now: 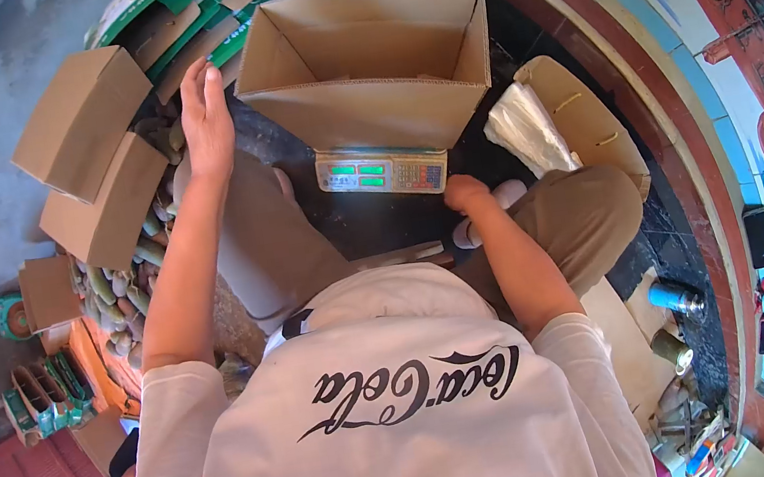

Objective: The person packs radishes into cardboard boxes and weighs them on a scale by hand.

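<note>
An open, nearly empty cardboard box (367,73) stands on a digital scale (380,171) with green lit displays. My left hand (206,117) is stretched out to the left of the box with fingers apart and nothing in it, just above a heap of greenish and reddish fruit (127,286). My right hand (465,192) is curled into a fist just below the scale's right corner, beside my knee; I see nothing in it.
Two closed cartons (88,154) lie at the left over the fruit heap. Flat green-and-white carton blanks (171,13) are piled at the top. Clear plastic bags (528,128) rest on a cardboard piece at the right. Small cans (675,298) and clutter sit at lower right.
</note>
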`<state>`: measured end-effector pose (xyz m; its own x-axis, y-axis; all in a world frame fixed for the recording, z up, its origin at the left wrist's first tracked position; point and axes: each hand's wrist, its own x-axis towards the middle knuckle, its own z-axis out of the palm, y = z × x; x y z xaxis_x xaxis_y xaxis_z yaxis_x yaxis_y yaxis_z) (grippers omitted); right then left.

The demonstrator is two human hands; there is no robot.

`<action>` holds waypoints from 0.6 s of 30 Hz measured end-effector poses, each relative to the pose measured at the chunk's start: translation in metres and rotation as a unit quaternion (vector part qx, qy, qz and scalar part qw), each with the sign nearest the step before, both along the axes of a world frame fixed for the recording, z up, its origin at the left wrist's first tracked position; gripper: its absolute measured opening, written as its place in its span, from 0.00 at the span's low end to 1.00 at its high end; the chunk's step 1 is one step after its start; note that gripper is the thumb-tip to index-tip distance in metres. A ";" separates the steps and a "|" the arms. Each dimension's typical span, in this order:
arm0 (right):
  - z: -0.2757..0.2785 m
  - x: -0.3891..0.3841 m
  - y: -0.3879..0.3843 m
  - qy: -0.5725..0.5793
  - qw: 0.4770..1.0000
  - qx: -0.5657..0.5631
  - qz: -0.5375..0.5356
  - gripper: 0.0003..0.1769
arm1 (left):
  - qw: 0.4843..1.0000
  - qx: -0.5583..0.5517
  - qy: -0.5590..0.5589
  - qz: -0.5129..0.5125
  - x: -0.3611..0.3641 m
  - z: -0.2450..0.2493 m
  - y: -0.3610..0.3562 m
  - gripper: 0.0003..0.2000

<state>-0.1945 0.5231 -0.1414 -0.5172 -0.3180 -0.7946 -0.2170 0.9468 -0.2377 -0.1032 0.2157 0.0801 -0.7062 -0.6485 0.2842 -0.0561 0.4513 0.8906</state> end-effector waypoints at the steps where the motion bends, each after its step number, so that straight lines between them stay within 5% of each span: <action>1: -0.020 -0.011 0.008 0.076 0.997 -0.020 0.010 0.13 | 0.998 0.055 -0.002 0.010 -0.007 0.004 -0.002 0.26; 4: -0.115 -0.053 0.033 0.167 0.983 -0.040 -0.069 0.14 | 0.986 0.160 -0.002 0.040 -0.017 0.004 -0.007 0.30; 7: -0.166 -0.084 0.056 0.204 0.976 -0.082 -0.007 0.14 | 0.971 0.229 -0.025 0.064 -0.012 -0.030 -0.031 0.34; 9: -0.155 -0.089 0.057 0.132 0.962 -0.178 -0.162 0.16 | 0.952 0.288 -0.056 0.084 -0.013 -0.060 -0.050 0.34; 11: -0.107 -0.080 0.043 -0.059 0.788 -0.307 -0.531 0.19 | 0.917 0.372 -0.086 0.119 -0.019 -0.082 -0.060 0.33; 15: -0.070 -0.090 0.029 -0.078 0.760 -0.309 -0.566 0.23 | 0.831 0.520 -0.159 0.114 -0.042 -0.164 -0.108 0.33; 18: -0.102 -0.113 0.029 -0.069 0.697 -0.315 -0.641 0.23 | 0.848 0.455 -0.254 0.093 -0.055 -0.182 -0.093 0.34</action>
<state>-0.3072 0.5519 -0.2439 -0.6295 0.0276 -0.7765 0.7768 0.0403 -0.6284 -0.1587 0.1229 -0.1020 -0.4491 -0.5491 -0.7048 -0.5324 -0.4691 0.7047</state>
